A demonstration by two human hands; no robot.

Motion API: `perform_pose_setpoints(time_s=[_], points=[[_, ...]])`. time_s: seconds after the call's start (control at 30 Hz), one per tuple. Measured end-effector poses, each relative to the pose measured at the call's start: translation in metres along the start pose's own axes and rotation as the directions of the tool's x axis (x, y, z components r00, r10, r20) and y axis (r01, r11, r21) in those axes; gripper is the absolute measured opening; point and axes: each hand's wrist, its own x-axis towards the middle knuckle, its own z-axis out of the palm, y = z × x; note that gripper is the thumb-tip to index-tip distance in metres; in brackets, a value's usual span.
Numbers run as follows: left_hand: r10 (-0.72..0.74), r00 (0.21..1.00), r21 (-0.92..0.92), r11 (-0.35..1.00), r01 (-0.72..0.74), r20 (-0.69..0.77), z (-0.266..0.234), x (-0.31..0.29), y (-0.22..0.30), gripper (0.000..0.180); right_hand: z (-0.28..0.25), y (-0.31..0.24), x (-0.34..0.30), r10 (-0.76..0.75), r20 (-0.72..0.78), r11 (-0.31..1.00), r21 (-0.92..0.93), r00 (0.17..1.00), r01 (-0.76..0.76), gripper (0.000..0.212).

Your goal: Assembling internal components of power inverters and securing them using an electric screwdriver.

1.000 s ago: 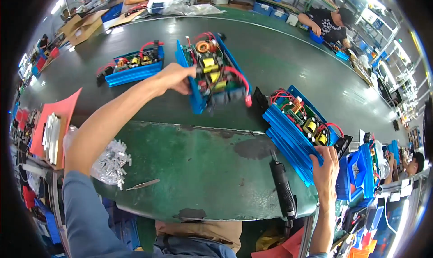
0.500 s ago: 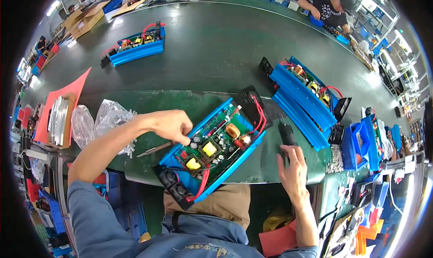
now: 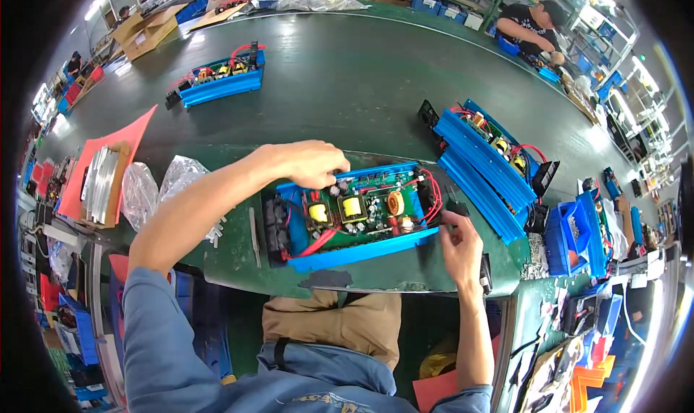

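Observation:
An uncovered power inverter (image 3: 354,257) lies on the green bench mat before me, long side nearly along the front edge. Its blue metal housing holds a green circuit board with yellow transformers and a copper coil. Black fans (image 3: 276,229) sit at its left end, and red wires (image 3: 434,196) loop at its right end. My left hand (image 3: 316,165) reaches over the far wall, fingers curled at its rim. At the right end my right hand (image 3: 463,248) is closed, fingertips at the near corner. A black tool (image 3: 485,274), partly hidden, lies beside that wrist.
Tweezers (image 3: 254,237) lie left of the inverter, near clear plastic bags (image 3: 181,174) and a box of metal strips (image 3: 101,185). More blue inverters (image 3: 484,156) rest at the right, another (image 3: 223,88) further off. Blue bins (image 3: 567,236) stand at the right; a co-worker (image 3: 531,26) sits across.
The inverter has turned clockwise, nearly lining up with the bench edge. My left hand moved right and away from me; my right hand came from beside the black tool to the inverter's right end.

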Motion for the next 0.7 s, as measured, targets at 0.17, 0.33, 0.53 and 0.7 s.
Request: perform_pose_setpoints(time_s=[0.17, 0.33, 0.53, 0.7], points=[[-0.029, 0.993, -0.126, 0.992, 0.015, -0.115, 0.014, 0.001, -0.016, 0.032, 0.016, -0.004, -0.008, -0.205, -0.183, 0.979, -0.033, 0.961, 0.202, 0.036], [-0.057, 0.954, -0.24, 0.971, -0.016, -0.293, 0.02, -0.014, -0.006, 0.035, 0.024, 0.016, -0.014, -0.166, -0.318, 0.984, -0.121, 0.933, 0.134, 0.048], [-0.096, 0.932, -0.146, 0.988, 0.047, -0.35, 0.041, -0.025, -0.012, 0.033, 0.017, 0.006, 0.001, 0.034, -0.092, 0.999, 0.001, 0.995, -0.034, 0.05], [0.079, 0.907, 0.037, 0.997, -0.07, -0.415, 0.046, -0.027, -0.018, 0.026, 0.012, 0.013, 0.01, 0.14, 0.012, 0.935, 0.327, 0.99, -0.137, 0.062]])
